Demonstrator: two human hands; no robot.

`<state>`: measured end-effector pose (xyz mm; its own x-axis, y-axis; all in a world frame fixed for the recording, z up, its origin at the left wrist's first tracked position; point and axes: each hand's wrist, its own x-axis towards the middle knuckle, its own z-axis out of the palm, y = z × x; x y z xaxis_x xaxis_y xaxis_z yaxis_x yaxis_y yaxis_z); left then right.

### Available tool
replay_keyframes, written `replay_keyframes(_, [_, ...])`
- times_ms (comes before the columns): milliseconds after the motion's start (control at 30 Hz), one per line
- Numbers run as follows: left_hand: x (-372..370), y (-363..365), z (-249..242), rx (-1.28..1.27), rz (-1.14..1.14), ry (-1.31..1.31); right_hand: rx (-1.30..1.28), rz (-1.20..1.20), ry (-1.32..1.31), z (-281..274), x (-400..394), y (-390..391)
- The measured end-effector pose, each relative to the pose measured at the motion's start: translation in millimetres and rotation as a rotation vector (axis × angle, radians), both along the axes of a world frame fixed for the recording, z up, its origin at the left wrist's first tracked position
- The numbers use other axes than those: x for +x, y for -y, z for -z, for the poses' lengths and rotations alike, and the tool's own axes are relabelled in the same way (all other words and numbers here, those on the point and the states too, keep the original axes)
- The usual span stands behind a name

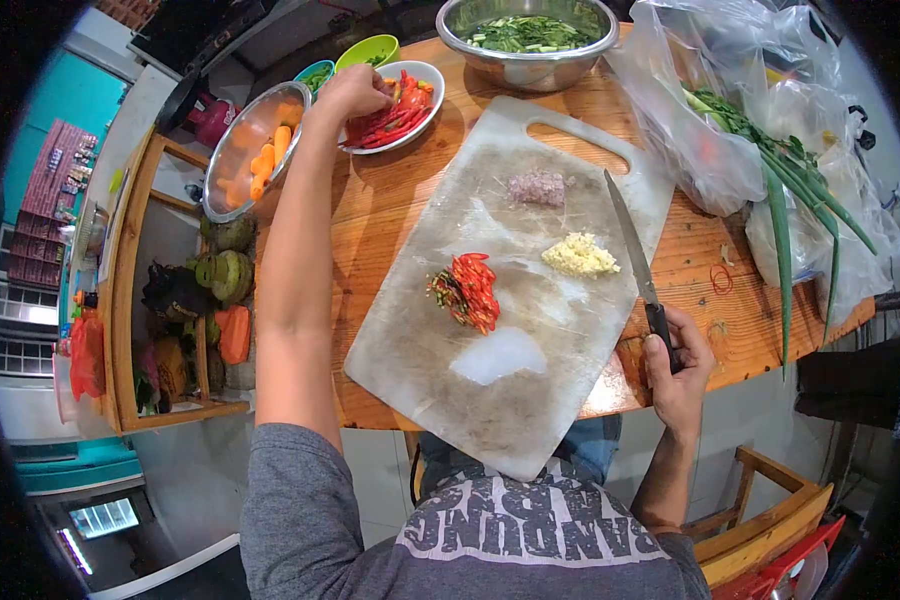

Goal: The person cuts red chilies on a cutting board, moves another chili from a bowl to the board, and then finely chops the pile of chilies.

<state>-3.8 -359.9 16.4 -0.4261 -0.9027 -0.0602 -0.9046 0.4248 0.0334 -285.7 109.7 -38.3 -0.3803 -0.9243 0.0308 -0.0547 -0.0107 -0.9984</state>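
My left hand [355, 95] reaches over the white bowl [432, 118], its fingers curled down at the red chilies [405, 108]; whatever is between the fingertips is hidden. My right hand [682, 370] is closed around the black handle of a kitchen knife [632, 240]. The knife's blade points away from me along the right edge of the white cutting board [400, 340]. On the board are sliced red chilies [470, 292], minced garlic [580, 256] and a small heap of chopped pale purple pieces, maybe shallot [538, 188].
A metal bowl of carrots [210, 185] stands left, beside a green bowl [368, 48]. At the back is a steel bowl [530, 72] with cut greens in water. Plastic bags [690, 150] and green onions [805, 190] lie right. A rubber band [721, 280] is near the knife.
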Motion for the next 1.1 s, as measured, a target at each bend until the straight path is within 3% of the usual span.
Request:
replay_keyframes(167, [-1.9,-12.8,-19.8,0.08,-0.06,0.011,0.012,-0.004,0.021,0.3,-0.3,0.7])
replay_keyframes(367, [-17.0,-1.6,-6.5,-0.014,-0.141,-0.207,0.025,0.001,0.001,1.0,-0.8,0.6])
replay_keyframes(567, [-34.2,-9.2,-8.0,-0.136,-0.115,-0.112,0.023,-0.006,0.026,0.9,-0.5,-0.3])
replay_keyframes(767, [-16.6,-13.6,-26.6,-0.177,-0.027,-0.33,0.0,-0.009,0.014,-1.0,0.2,0.7])
replay_keyframes(900, [-4.9,-18.7,-39.0,0.099,-0.056,-0.707,-0.009,-0.01,0.027,-0.6,0.7,1.9])
replay_keyframes(1100, [9.2,-20.9,-34.8,0.398,-0.131,-0.927,0.004,-0.008,0.023,1.3,-0.9,0.9])
